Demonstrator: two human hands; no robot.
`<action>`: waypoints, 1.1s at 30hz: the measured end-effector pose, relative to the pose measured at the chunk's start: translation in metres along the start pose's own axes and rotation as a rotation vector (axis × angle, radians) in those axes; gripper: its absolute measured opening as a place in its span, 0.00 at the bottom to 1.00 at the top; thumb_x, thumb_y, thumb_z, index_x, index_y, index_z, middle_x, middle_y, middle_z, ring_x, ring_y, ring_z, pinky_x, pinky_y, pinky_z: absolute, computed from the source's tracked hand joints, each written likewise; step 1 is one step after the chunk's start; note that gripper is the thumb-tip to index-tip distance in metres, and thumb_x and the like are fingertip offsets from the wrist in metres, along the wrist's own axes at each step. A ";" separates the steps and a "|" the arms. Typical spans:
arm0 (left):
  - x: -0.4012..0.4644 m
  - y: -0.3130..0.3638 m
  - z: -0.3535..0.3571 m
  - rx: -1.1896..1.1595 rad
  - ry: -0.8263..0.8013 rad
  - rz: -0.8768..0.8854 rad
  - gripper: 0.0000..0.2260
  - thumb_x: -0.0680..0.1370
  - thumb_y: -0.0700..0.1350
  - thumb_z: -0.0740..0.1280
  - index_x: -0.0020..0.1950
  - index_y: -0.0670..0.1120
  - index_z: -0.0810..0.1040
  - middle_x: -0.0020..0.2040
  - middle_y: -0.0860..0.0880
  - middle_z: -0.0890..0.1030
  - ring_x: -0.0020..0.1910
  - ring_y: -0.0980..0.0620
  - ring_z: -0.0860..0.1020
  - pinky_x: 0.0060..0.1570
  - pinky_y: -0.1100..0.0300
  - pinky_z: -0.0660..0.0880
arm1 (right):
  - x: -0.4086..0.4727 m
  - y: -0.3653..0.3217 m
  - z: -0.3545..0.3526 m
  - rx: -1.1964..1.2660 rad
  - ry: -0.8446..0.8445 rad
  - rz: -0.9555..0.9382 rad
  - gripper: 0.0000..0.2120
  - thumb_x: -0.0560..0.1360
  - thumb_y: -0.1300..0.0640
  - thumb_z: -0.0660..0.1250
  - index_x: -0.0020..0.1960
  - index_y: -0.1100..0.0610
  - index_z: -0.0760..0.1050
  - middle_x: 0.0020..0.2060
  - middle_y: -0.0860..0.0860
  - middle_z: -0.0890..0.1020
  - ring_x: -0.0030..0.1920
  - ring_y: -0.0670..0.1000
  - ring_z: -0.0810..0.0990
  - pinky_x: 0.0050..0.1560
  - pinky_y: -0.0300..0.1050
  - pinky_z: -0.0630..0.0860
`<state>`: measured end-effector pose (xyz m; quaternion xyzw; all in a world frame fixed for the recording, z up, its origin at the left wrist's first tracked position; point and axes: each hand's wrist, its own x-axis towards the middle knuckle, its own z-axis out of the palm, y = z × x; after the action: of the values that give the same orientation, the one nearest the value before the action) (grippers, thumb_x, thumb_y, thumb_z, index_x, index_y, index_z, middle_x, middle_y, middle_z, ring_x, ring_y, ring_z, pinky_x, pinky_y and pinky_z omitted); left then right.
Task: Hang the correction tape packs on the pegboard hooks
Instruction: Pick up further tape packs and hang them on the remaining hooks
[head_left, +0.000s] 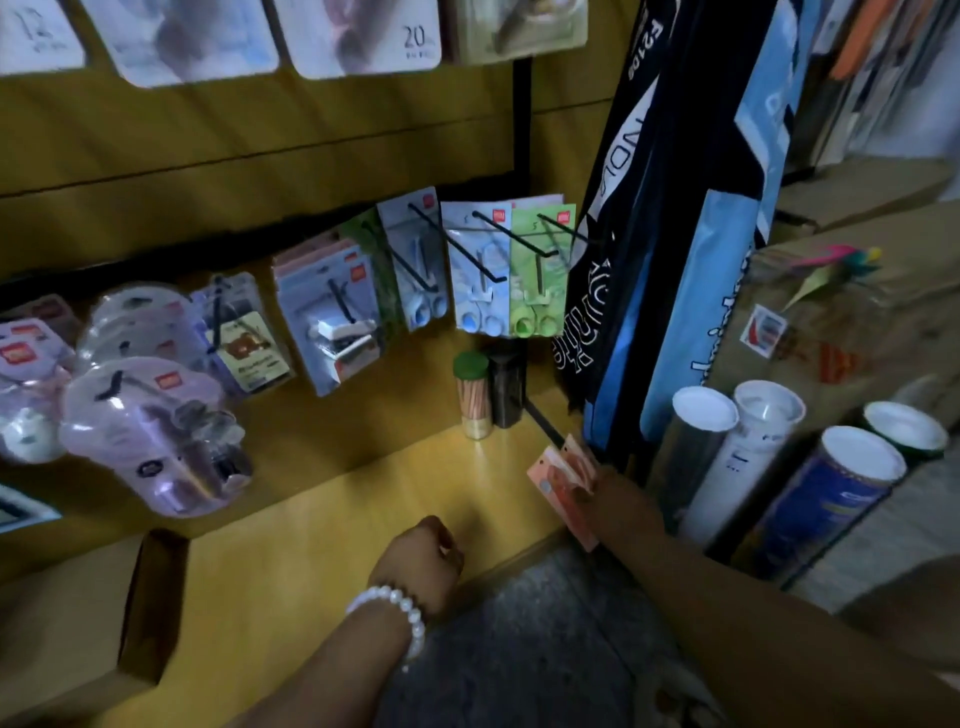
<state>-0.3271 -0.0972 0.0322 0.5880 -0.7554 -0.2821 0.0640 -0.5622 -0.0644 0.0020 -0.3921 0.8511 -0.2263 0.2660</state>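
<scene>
My right hand (602, 491) grips a pink-orange correction tape pack (563, 480) low at the right, just above the yellow shelf ledge (395, 499). My left hand (423, 553), with a white bead bracelet on the wrist, hovers over the ledge with fingers curled and nothing in it. On the yellow pegboard (260, 171) above, blue packs (475, 270) and green packs (540, 270) hang on black hooks (511, 234). Further left hang more blue-and-pink packs (332, 317).
Clear blister packs (150, 431) hang at the lower left. A green-lidded jar of sticks (472, 395) and a dark jar (506, 384) stand in the ledge's corner. Tall dark and blue bags (675, 218) lean at the right, with several white-capped tubes (779, 467) and cardboard boxes (857, 322) beside them.
</scene>
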 end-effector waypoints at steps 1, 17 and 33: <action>0.005 -0.001 0.006 -0.004 -0.016 -0.010 0.09 0.78 0.52 0.64 0.55 0.49 0.76 0.52 0.47 0.83 0.53 0.48 0.80 0.48 0.62 0.73 | 0.006 0.004 0.002 -0.011 -0.012 0.015 0.34 0.76 0.32 0.54 0.71 0.55 0.65 0.62 0.57 0.78 0.61 0.57 0.78 0.63 0.50 0.71; 0.075 -0.013 0.078 0.011 -0.174 -0.021 0.08 0.78 0.50 0.64 0.53 0.48 0.78 0.51 0.47 0.83 0.51 0.48 0.80 0.41 0.64 0.66 | 0.080 0.043 0.069 -0.220 0.212 0.067 0.33 0.75 0.36 0.61 0.67 0.62 0.70 0.63 0.61 0.73 0.64 0.61 0.70 0.64 0.53 0.70; 0.088 -0.015 0.095 -0.010 -0.224 -0.046 0.09 0.79 0.48 0.64 0.55 0.45 0.78 0.52 0.45 0.83 0.52 0.47 0.80 0.45 0.61 0.70 | 0.102 0.055 0.091 -0.385 0.292 0.129 0.20 0.74 0.57 0.68 0.62 0.63 0.70 0.62 0.62 0.70 0.62 0.62 0.68 0.59 0.54 0.68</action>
<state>-0.3816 -0.1476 -0.0753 0.5695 -0.7427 -0.3513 -0.0243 -0.5912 -0.1278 -0.1273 -0.3436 0.9312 -0.0966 0.0744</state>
